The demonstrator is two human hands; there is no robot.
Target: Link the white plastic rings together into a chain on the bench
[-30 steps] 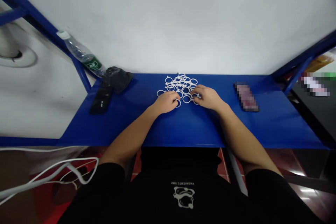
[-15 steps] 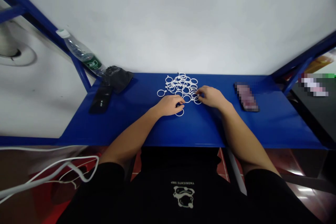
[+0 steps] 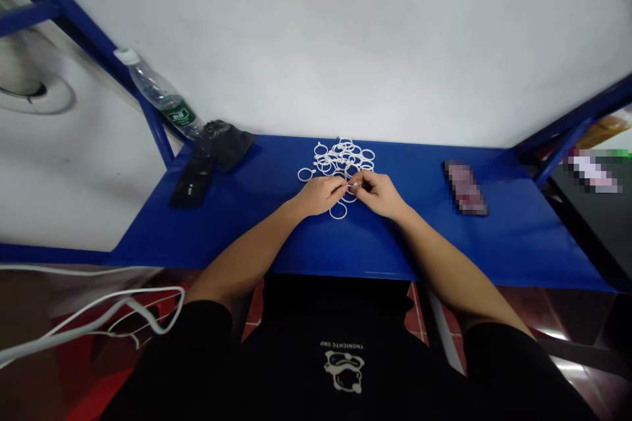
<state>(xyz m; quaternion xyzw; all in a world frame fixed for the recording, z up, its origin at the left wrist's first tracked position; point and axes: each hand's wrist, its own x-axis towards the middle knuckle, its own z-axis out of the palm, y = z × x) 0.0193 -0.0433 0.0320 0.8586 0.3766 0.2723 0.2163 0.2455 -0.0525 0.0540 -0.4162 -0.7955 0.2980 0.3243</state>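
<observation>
Several thin white rings, each with a small knob on its rim, lie in a loose pile [image 3: 342,159] on the blue tabletop [image 3: 345,253]. In front of that pile my left hand [image 3: 318,196] and my right hand [image 3: 379,193] meet. Both are closed in a pinch on one white ring [image 3: 351,185], which is partly covered by the fingers. Just below the hands lies a single white ring [image 3: 338,218]. Another loose ring [image 3: 305,181] rests left of the pile, above my left hand.
A black phone-like object [image 3: 191,185] and a crumpled dark bag [image 3: 226,145] lie at the left. Behind them a clear plastic bottle [image 3: 165,100] leans on the blue frame. A blurred phone [image 3: 465,189] lies at the right. A white wall [image 3: 340,46] backs the table.
My left hand let go of a ring, which now lies nearer the front edge. My right hand moved left from the pile's right side. Now both hands pinch a ring together.
</observation>
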